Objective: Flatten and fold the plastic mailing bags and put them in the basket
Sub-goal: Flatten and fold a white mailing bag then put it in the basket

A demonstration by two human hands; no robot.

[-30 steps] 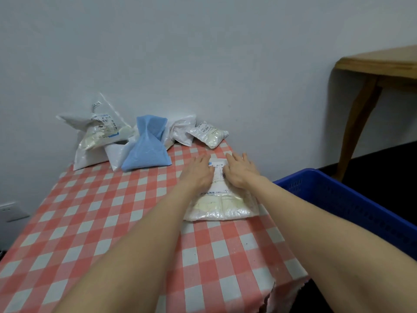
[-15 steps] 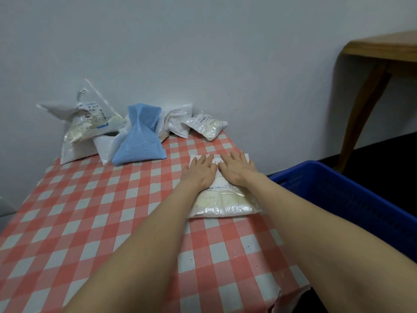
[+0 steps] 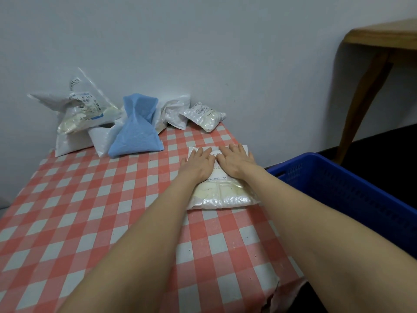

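Note:
A clear plastic mailing bag with a white label lies flat near the table's right edge. My left hand and my right hand press side by side on its far half, palms down, fingers straight. More bags stand piled against the wall: a blue bag, a large clear bag with labels, a white bag and a small clear bag. The blue basket sits right of the table, below its edge.
The table wears a red and white checked cloth. A wooden table stands at the far right against the wall. The floor beyond the basket is dark.
Both hands have slid slightly farther along the bag toward the wall, still pressing it flat. The camera has shifted a little.

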